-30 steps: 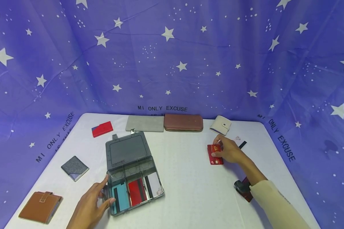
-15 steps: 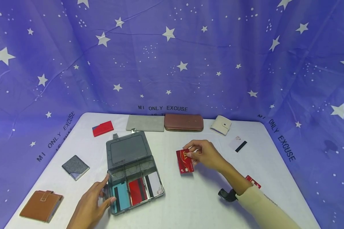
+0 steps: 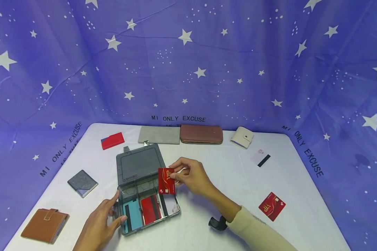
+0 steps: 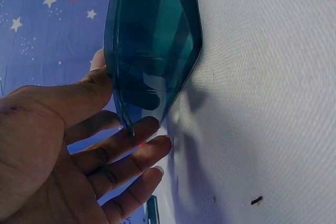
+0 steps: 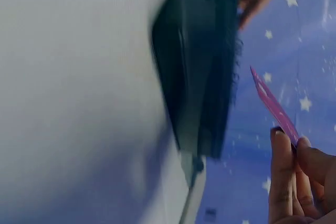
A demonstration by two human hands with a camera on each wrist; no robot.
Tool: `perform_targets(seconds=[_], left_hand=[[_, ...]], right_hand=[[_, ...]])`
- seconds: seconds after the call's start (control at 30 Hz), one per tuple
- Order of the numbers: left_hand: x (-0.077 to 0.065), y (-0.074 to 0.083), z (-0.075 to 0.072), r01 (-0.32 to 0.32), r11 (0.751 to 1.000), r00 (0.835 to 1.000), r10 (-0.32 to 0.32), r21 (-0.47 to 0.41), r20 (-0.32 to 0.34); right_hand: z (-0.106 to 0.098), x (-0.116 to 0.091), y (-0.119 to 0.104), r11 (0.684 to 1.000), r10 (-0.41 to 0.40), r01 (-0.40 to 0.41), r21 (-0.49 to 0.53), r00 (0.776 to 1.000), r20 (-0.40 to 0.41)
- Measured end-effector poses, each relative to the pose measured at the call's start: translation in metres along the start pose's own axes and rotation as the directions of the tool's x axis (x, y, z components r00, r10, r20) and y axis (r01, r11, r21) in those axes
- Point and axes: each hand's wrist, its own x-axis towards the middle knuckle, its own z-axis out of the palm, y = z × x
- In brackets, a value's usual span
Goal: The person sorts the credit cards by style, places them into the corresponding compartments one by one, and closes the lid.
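Observation:
A grey translucent plastic organizer box (image 3: pixel 135 230) stands with its lid tipped back on the white table. In its front compartments lie a light blue card (image 3: pixel 133 217), a red card (image 3: pixel 150 209) and a white card with a black stripe (image 3: pixel 170 204). My left hand (image 3: pixel 100 222) grips the box's left side, thumb over the rim and fingers along the outer wall. Between thumb and fingers, my right hand (image 3: pixel 193 177) pinches a red VIP card (image 3: pixel 166 181), held above the right-hand compartments and overlapping the white card in the head view.
At right lie another red VIP card (image 3: pixel 272 206) and a white striped card (image 3: pixel 261 158). Along the back sit a red card case (image 3: pixel 112 141), a grey wallet (image 3: pixel 159 135), a brown zip wallet (image 3: pixel 201 134) and a cream card holder (image 3: pixel 242 137). A grey felt holder (image 3: pixel 82 183) and tan wallet (image 3: pixel 45 226) are at left.
My right hand has carried the red VIP card leftward from the table's right side to over the box. The left hand and box have stayed put.

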Motion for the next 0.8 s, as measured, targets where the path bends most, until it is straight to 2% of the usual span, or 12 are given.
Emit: perform_targets(seconds=[0.2, 0.37, 0.47, 0.53, 0.57, 0.63, 0.7, 0.8], left_hand=[[-0.001, -0.001, 0.001, -0.001, 1.000, 1.000, 0.001, -0.005, -0.015], [-0.001, -0.001, 0.001, 0.002, 1.000, 1.000, -0.002, -0.003, -0.015], [0.000, 0.000, 0.000, 0.017, 1.000, 1.000, -0.017, 0.001, 0.002], [0.000, 0.000, 0.000, 0.023, 1.000, 1.000, -0.023, 0.000, 0.014], [0.000, -0.001, 0.000, 0.023, 1.000, 1.000, -0.023, -0.003, 0.016], [0.000, -0.001, 0.000, 0.022, 1.000, 1.000, -0.021, -0.007, 0.021], [0.000, -0.001, 0.000, 0.017, 1.000, 1.000, -0.017, -0.008, 0.013], [-0.001, -0.001, 0.000, 0.012, 1.000, 1.000, -0.012, -0.008, 0.004]], right_hand=[[0.037, 0.004, 0.008, 0.994, -0.066, 0.067, -0.082, 0.998, 0.017], [0.053, 0.007, 0.011, 0.988, -0.105, 0.106, -0.113, 0.994, 0.022], [0.057, 0.009, 0.011, 0.973, -0.139, 0.143, -0.184, 0.990, 0.032], [0.059, 0.008, 0.010, 0.948, -0.154, 0.166, -0.270, 0.986, 0.063], [0.060, 0.008, 0.010, 0.927, -0.158, 0.176, -0.331, 0.984, 0.083], [0.062, 0.006, 0.011, 0.857, -0.164, 0.200, -0.475, 0.980, 0.117], [0.062, 0.004, 0.012, 0.764, -0.168, 0.225, -0.605, 0.974, 0.151], [0.063, 0.001, 0.013, 0.619, -0.176, 0.274, -0.736, 0.962, 0.210]])
